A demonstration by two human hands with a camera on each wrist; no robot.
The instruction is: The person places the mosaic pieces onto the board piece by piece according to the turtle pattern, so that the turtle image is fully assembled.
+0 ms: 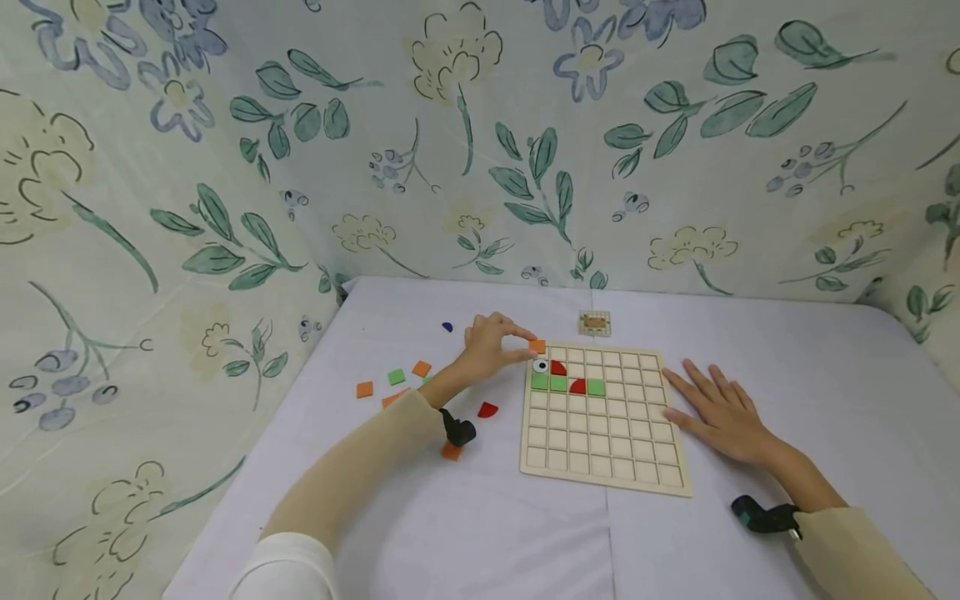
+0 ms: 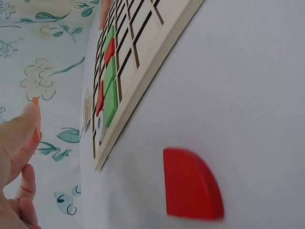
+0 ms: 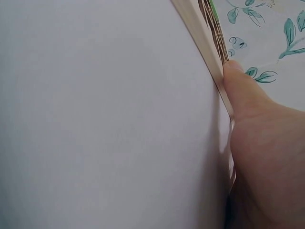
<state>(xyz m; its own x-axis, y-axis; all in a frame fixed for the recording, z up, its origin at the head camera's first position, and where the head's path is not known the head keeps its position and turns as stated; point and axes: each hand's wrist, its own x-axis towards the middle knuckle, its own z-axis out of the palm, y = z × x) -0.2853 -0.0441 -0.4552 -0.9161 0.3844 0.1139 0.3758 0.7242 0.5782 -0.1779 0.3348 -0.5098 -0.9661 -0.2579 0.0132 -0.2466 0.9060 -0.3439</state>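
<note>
My left hand (image 1: 489, 348) pinches an orange square tile (image 1: 537, 346) between thumb and forefinger, over the top left corner of the wooden grid board (image 1: 600, 433). In the left wrist view the orange tile (image 2: 36, 119) stands on edge, seen thin. Just below it on the board lie a white tile with a black eye dot (image 1: 540, 366) and a red quarter-circle tile (image 1: 558, 367). The row beneath holds green squares (image 1: 540, 382) and another red quarter circle (image 1: 577, 387). My right hand (image 1: 723, 417) lies with fingers spread, thumb and forefinger at the board's right edge.
Loose tiles lie left of the board: a red quarter circle (image 1: 487, 409), a green square (image 1: 396, 377), several orange squares (image 1: 364, 389) and a small dark blue piece (image 1: 447, 327). A small patterned card (image 1: 595, 322) lies behind the board. Floral cloth (image 1: 465, 167) hangs behind the table.
</note>
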